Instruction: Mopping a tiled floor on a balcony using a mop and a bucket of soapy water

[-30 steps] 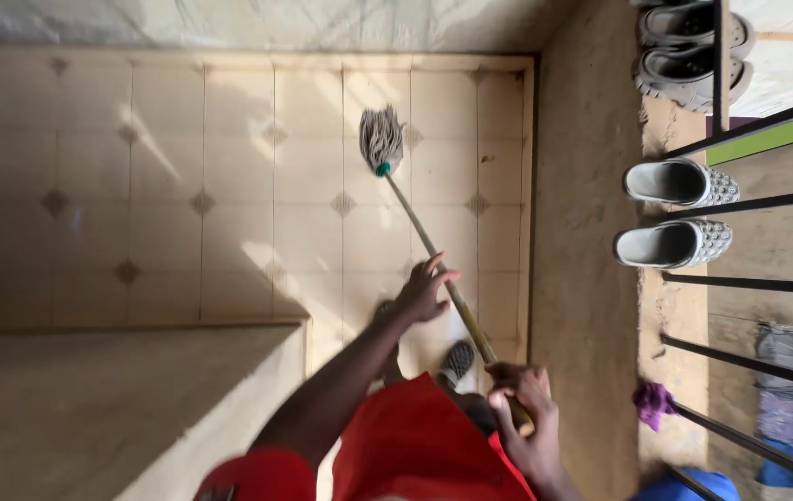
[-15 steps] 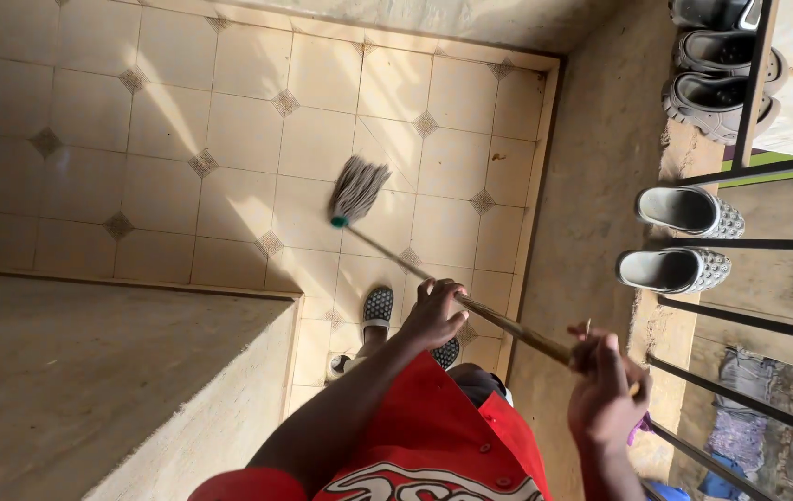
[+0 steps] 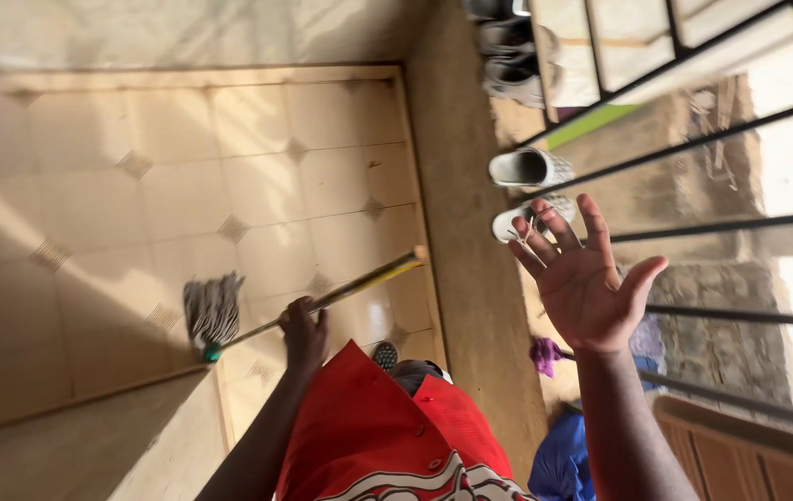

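Observation:
My left hand (image 3: pixel 304 332) grips the middle of a mop's long wooden handle (image 3: pixel 359 282). The grey string mop head (image 3: pixel 212 311) rests on the beige tiled floor (image 3: pixel 229 167) to the left of that hand. The handle's free end points up and to the right. My right hand (image 3: pixel 586 276) is raised in the air, palm up, fingers spread, holding nothing, in front of black metal railing bars (image 3: pixel 721 227). My red shirt (image 3: pixel 387 445) fills the bottom centre.
A low concrete ledge (image 3: pixel 62 455) runs along the bottom left. Several shoes sit on the strip by the railing, among them a white pair (image 3: pixel 531 169). A purple cloth (image 3: pixel 545 354) and a blue item (image 3: pixel 563 459) lie near my right arm.
My right hand has let go of the mop handle and lifted up, open. The mop head has moved left and closer to the ledge. The view has swung right towards the railing.

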